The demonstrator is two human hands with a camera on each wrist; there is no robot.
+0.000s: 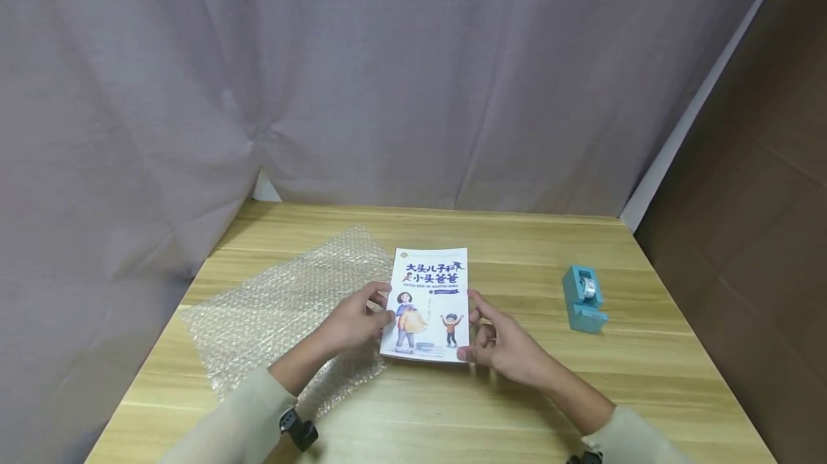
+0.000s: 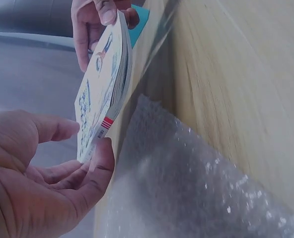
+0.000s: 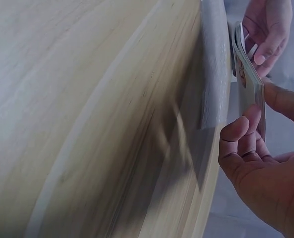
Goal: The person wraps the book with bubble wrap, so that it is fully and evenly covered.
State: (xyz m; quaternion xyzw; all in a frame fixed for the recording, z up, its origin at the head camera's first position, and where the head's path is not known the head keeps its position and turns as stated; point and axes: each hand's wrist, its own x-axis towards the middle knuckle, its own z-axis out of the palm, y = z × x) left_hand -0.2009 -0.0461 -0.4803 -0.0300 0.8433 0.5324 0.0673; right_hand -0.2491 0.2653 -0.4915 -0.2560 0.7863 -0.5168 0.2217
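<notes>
My left hand (image 1: 354, 317) and right hand (image 1: 510, 349) pinch the book (image 1: 426, 309) by opposite edges, raised above the table (image 1: 504, 417) near the bubble wrap (image 1: 291, 299). Equal, light pressure on both edges should keep it flat.

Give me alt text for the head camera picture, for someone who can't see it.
A person's left hand and right hand hold an illustrated book by its edges over a wooden table. Bubble wrap lies on the left, a blue tape dispenser stands on the right, and a curtain hangs behind.
</notes>
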